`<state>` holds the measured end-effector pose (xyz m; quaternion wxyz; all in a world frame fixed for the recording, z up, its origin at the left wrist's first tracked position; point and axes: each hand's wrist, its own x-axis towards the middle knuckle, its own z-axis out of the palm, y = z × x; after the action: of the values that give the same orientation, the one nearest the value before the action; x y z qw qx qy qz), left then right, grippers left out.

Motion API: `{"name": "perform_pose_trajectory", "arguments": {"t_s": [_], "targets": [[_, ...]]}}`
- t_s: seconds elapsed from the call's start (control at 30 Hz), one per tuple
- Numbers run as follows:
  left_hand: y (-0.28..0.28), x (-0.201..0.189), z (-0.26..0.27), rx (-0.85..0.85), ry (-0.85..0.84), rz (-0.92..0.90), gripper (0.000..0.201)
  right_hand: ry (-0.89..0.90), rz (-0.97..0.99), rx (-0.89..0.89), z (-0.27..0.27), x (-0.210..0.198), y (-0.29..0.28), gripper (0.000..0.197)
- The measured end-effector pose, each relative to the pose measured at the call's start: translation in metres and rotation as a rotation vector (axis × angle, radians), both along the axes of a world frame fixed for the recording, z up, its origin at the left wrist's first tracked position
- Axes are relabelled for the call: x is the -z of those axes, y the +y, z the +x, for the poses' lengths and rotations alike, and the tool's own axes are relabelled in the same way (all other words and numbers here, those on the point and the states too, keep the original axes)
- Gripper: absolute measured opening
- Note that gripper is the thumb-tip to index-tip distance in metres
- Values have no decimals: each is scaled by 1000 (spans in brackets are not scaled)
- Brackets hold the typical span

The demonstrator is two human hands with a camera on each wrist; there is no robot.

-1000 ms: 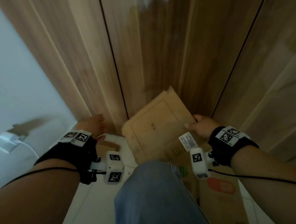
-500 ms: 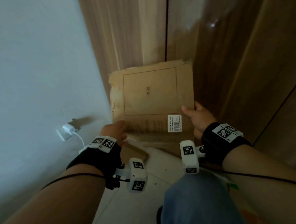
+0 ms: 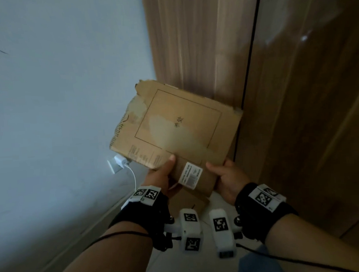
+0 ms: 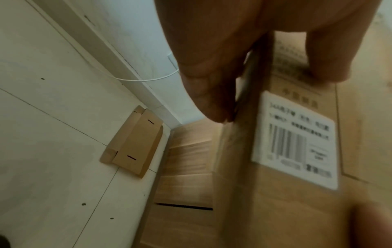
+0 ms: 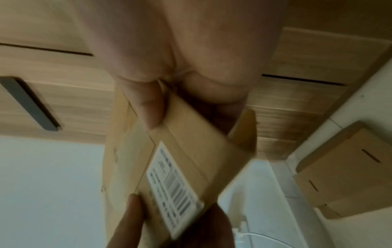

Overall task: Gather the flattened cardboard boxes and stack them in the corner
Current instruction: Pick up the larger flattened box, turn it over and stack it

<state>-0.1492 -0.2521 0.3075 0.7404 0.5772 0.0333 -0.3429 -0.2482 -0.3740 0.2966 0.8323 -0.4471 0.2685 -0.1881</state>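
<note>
Fingers of the left hand [image 3: 162, 179] are curled under the near edge of the flattened cardboard box [image 3: 180, 131], with the thumb pressed on its printed face beside the white barcode label [image 3: 190, 175]. Half a second earlier this hand was only reaching toward the box's lower left corner; the grip has since been closed. To the left of the box, a white charger [image 3: 120, 160] is seen plugged into the wall, now partly overlapped by the box's corner. The box itself has been tilted and raised off the floor, its far corner near the wooden panel [image 3: 200, 50] seam. Right of the label, the right hand [image 3: 227, 180] is kept clamped on the near right edge, thumb on top. Below the box, a smaller flattened box [image 4: 135, 144] lies on the floor in the corner.
</note>
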Motion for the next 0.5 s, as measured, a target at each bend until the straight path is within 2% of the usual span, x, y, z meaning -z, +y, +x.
{"name": "perform_pose_trajectory", "arguments": {"t_s": [0.1, 0.2, 0.33, 0.4, 0.5], "targets": [[3, 11, 5, -32, -20, -24, 48, 78, -24, -71, 1, 12, 0, 23], [3, 17, 11, -58, -33, -17, 45, 61, 26, -84, 1, 15, -7, 23], [6, 22, 20, -20, -86, 10, 29, -42, 182, 38, 1, 19, -33, 38], [11, 27, 25, 0, -108, 28, 29, -67, 261, 99, -2, 22, -46, 47], [17, 33, 30, 27, -114, 66, 34, -75, 295, 174, -4, 26, -60, 32]]}}
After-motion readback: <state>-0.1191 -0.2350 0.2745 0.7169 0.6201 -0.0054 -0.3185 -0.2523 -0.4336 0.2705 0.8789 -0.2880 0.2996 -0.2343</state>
